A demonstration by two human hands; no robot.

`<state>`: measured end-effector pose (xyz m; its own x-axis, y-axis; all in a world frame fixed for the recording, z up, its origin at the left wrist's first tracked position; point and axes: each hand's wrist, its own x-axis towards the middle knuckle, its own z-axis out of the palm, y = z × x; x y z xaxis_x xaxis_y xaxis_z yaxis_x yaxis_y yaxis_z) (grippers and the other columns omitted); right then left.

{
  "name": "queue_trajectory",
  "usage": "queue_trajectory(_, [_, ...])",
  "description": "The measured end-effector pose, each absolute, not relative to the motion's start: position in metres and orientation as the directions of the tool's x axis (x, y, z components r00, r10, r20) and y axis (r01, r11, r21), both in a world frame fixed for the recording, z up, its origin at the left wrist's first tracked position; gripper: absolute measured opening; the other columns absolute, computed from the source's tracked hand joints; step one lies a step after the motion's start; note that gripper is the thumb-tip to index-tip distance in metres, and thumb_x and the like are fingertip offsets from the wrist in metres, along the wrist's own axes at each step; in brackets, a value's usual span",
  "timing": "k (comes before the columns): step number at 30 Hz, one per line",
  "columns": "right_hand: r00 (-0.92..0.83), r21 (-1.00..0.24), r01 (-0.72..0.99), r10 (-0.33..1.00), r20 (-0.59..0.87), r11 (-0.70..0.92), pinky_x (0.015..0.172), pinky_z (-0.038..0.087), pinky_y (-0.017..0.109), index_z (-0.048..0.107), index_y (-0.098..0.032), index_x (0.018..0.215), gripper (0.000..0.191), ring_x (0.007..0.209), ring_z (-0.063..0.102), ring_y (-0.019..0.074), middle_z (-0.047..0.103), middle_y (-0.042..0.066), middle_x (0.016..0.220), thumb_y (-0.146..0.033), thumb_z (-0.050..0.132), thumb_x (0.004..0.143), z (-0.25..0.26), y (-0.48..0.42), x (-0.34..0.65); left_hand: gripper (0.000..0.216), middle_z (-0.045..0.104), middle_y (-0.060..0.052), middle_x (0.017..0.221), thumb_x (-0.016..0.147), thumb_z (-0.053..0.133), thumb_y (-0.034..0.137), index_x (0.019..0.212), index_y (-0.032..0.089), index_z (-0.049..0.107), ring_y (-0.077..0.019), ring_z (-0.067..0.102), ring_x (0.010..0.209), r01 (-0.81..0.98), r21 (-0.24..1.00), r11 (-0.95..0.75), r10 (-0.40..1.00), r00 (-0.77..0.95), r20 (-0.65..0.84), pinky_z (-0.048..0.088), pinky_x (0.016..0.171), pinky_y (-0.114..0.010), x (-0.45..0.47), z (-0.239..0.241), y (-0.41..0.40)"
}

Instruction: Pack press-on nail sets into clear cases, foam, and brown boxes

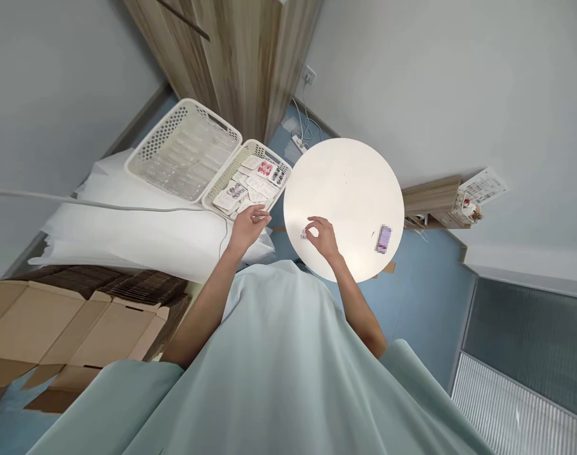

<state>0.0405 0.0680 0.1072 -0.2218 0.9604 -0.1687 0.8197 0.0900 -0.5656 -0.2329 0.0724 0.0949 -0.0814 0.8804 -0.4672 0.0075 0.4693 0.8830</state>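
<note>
My right hand is over the left side of a round white table, thumb and forefinger closed in a ring. At their tips is a small pale piece with dark purplish marks, too small to make out fully. My left hand hovers at the near edge of a small white basket, its fingers loosely bent and apart, with nothing visible in them. Inside that basket lie several white cards, some bearing rows of red or dark nail-like shapes.
A larger white basket of clear plastic packs adjoins the small one. White wrapping sheets and flattened cardboard boxes lie left. A blurred purple item is on the table's right. A cable crosses the sheets.
</note>
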Motion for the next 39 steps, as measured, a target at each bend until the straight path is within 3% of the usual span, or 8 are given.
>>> queue_trajectory(9, [-0.287,-0.514,0.831,0.955,-0.074,0.21,0.12,0.048,0.056,0.071,-0.026,0.092,0.012,0.138,0.064,0.0298,0.075,0.01,0.139,-0.02,0.061,0.097,0.162,0.094,-0.007,0.044,0.075,-0.013,0.125,0.082,0.078,0.026,0.125,0.02,0.07,-0.0275,0.073,0.105,-0.033,0.927,0.373,0.895,-0.25,-0.369,0.056,0.101,-0.042,-0.259,0.08,0.117])
queue_trajectory(15, [-0.332,-0.48,0.833,0.942,-0.037,0.275,0.118,0.049,0.056,0.071,-0.026,0.094,0.012,0.137,0.064,0.0294,0.075,0.01,0.139,-0.02,0.061,0.098,0.183,0.106,-0.024,0.054,0.063,-0.023,0.143,0.084,0.075,0.019,0.137,0.014,0.065,-0.042,0.058,0.138,0.234,0.906,0.353,0.881,-0.408,-0.238,0.039,0.124,-0.057,-0.3,0.06,0.164])
queue_trajectory(20, [-0.317,-0.496,0.833,0.946,-0.068,0.244,0.119,0.05,0.057,0.071,-0.026,0.094,0.013,0.136,0.065,0.0296,0.076,0.01,0.136,-0.022,0.061,0.099,0.186,0.105,-0.035,0.06,0.054,-0.032,0.151,0.087,0.077,0.025,0.141,0.007,0.059,-0.0496,0.043,0.149,0.32,0.823,0.469,0.84,-0.449,-0.305,0.03,0.126,-0.064,-0.347,0.039,0.192])
queue_trajectory(27, [-0.312,-0.485,0.843,0.946,-0.089,0.232,0.118,0.052,0.056,0.072,-0.026,0.095,0.014,0.135,0.066,0.0294,0.076,0.01,0.135,-0.025,0.059,0.101,0.184,0.098,-0.042,0.051,0.058,-0.028,0.145,0.092,0.079,0.033,0.13,0.005,0.059,-0.0456,0.037,0.149,0.364,0.782,0.506,0.834,-0.436,-0.338,0.023,0.123,-0.066,-0.367,0.018,0.191])
queue_trajectory(34, [-0.313,-0.504,0.831,0.947,-0.076,0.234,0.117,0.051,0.053,0.072,-0.026,0.095,0.013,0.135,0.066,0.0284,0.076,0.01,0.135,-0.023,0.06,0.101,0.182,0.095,-0.044,0.056,0.061,-0.025,0.142,0.085,0.086,0.041,0.126,0.011,0.062,-0.0449,0.044,0.143,0.476,0.719,0.506,0.857,-0.373,-0.356,0.026,0.122,-0.062,-0.368,0.022,0.189])
queue_trajectory(39, [-0.307,-0.509,0.827,0.95,-0.053,0.238,0.117,0.051,0.052,0.071,-0.026,0.095,0.013,0.134,0.067,0.0278,0.077,0.009,0.133,-0.023,0.06,0.101,0.181,0.091,-0.045,0.047,0.064,-0.026,0.138,0.09,0.082,0.034,0.121,0.006,0.062,-0.0414,0.049,0.14,0.512,0.713,0.48,0.875,-0.345,-0.341,0.023,0.121,-0.059,-0.37,0.027,0.194])
